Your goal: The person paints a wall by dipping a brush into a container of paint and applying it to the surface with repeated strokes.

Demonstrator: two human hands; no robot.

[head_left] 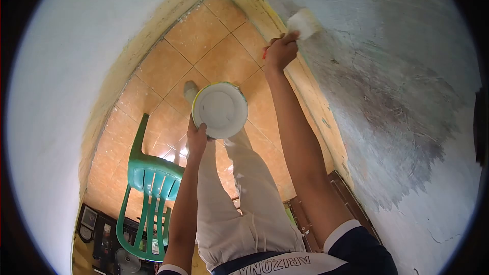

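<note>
My left hand (pixel 197 140) grips the rim of a round white tub (pixel 220 109) with a whitish inside, its thumb over the near edge. Up at the right wall, my right hand (pixel 281 52) is closed round a tool with a red handle end (pixel 264 53). The tool's broad pale head (pixel 304 24), a brush as far as the blur shows, lies against the wall. Around and below it spreads a dark grey, damp-looking patch (pixel 392 107) with streaky edges.
A green plastic chair (pixel 148 173) stands at lower left. Behind it are dark shelves with a fan (pixel 127 260). Walls meet at the top in a corner above the orange tiled floor (pixel 196 35). A brown wooden piece (pixel 331 193) lies along the right wall's base.
</note>
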